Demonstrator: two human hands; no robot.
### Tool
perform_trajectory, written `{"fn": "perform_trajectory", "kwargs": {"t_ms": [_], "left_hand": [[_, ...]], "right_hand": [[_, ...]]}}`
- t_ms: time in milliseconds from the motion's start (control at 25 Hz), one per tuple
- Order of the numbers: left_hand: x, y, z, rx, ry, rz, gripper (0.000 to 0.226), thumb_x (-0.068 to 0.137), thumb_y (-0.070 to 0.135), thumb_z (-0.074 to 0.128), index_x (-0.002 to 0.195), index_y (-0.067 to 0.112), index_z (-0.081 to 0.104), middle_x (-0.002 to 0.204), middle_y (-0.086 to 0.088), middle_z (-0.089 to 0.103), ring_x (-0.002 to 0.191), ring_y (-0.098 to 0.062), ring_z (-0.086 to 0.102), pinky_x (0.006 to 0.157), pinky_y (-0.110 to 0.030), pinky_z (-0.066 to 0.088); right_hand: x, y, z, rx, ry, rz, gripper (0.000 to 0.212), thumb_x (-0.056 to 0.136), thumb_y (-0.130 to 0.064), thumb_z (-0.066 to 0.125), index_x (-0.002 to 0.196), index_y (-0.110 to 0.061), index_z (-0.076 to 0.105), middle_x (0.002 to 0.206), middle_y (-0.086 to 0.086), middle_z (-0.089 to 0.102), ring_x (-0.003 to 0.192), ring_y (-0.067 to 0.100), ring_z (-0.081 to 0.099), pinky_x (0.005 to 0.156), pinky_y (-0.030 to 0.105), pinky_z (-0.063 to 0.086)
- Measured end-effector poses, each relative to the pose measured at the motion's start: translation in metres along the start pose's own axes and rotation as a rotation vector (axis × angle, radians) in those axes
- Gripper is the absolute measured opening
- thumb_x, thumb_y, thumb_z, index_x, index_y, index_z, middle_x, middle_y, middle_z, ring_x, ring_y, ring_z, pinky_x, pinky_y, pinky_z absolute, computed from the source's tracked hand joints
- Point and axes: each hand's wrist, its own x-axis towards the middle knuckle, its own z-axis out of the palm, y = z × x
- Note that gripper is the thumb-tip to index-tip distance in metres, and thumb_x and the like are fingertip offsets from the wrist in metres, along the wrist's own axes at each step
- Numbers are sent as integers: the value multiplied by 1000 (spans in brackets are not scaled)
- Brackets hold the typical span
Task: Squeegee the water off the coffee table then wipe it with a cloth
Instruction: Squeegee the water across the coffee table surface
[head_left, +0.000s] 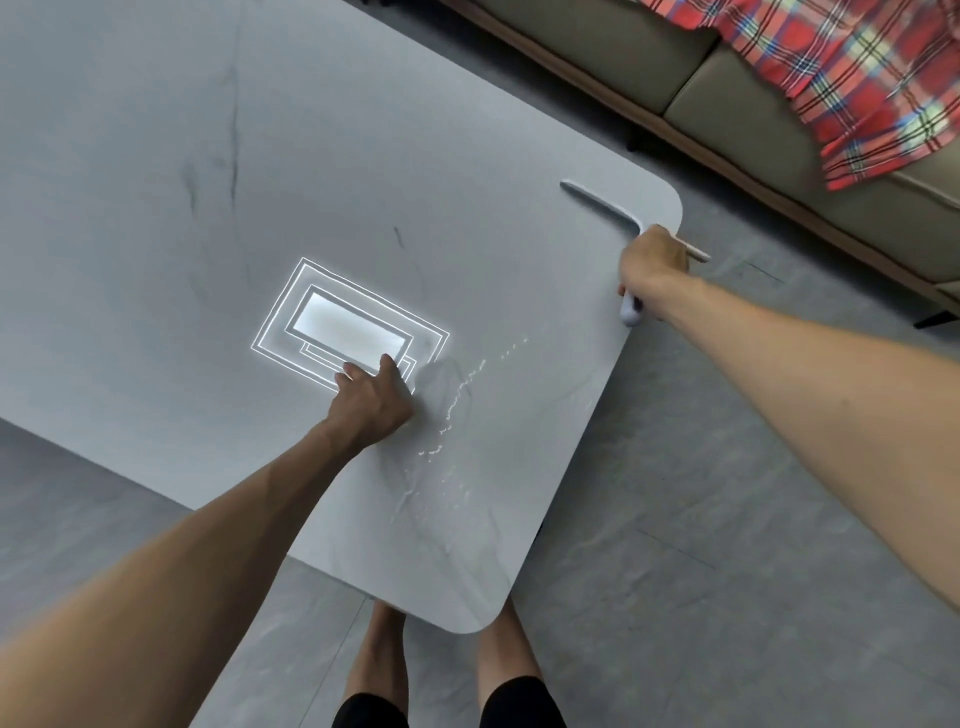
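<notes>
Bare legs (382, 670) and dark shorts sit right under us at the bottom edge, tucked against the near corner of the coffee table (156, 156). Our left hand (375, 400) is planted on the grey tabletop, fingers curled down, pressing flat with nothing in it, right at the edge of a bright rectangular ceiling-light reflection (348, 327). Our right hand (655, 260) is out at the far right corner, wrapped tight around the squeegee (602, 205); its pale blade runs away from the fist across the corner, and the handle end pokes out below the wrist. Between the two hands, well apart, a thin trail of water beads (457, 400) glints along the surface. Beyond the table we see grey floor tile (675, 519), then a brown sofa (597, 47) with a red plaid blanket (852, 67) draped over it. We see no containers, no cloth and no readable writing.
</notes>
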Motion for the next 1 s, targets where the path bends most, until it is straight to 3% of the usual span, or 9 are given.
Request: {"fn": "perform_trajectory", "kwargs": {"t_ms": [80,200,360,480,640,840,1000], "left_hand": [[-1,-6,5,-137,-5,-5,39,91,19,32,124,-1,39,118,-50,38,110,-62,39,89,-60,41],[-12,-13,0,-173,14,50,36,86,4,37,118,-5,51,111,-34,51,91,-49,55,71,-54,51],[-40,-25,-3,36,7,158,55,86,13,41,139,7,25,114,-30,44,107,-47,47,89,-50,45],[-57,-46,7,56,-65,161,60,85,13,42,141,9,21,113,-27,43,105,-46,47,92,-51,46],[-77,-65,15,92,-135,191,61,85,13,43,141,9,20,115,-23,39,104,-44,46,91,-52,47],[-80,-86,21,126,-120,250,63,79,10,46,138,7,24,130,-28,32,109,-44,43,85,-48,46],[-77,-94,26,113,-147,255,66,80,11,49,140,10,22,152,-26,13,126,-47,37,89,-47,49]], "right_hand": [[-23,3,20,-62,6,-6,37,88,-4,38,118,4,59,108,23,69,99,34,68,75,34,50],[-78,22,42,-88,-95,-30,44,92,-4,36,135,1,38,115,27,64,105,39,64,83,39,50],[-151,36,64,-124,-206,-52,52,91,0,31,142,-4,20,113,30,62,99,42,64,81,43,54],[-191,38,77,-145,-267,-19,59,89,2,30,147,-4,15,112,28,63,98,39,64,73,37,51],[-237,47,83,-117,-332,1,48,88,0,29,136,-4,31,100,24,66,79,33,64,57,28,46],[-189,41,56,-113,-117,35,34,95,-9,31,125,-3,46,114,27,65,102,38,65,78,36,48],[-135,23,46,-100,-30,36,34,87,-6,36,118,-3,51,108,25,68,101,38,65,81,36,51]]}}
